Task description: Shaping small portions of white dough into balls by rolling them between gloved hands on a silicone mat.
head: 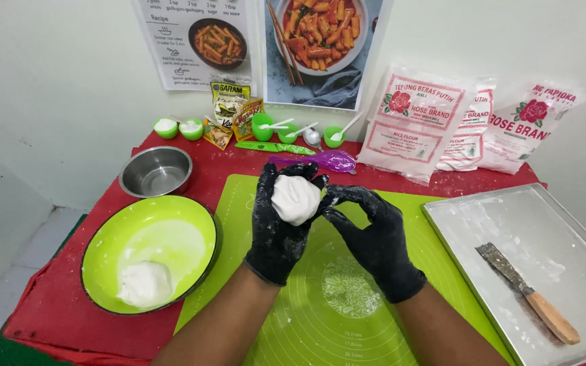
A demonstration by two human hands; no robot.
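Upright, the white dough lump (295, 198) sits cupped in the left hand (281, 227), right hand (373, 236) pinching its side.

Gloved left hand (281, 224) cups white dough ball (294, 199); right hand (374, 237) pinches it.
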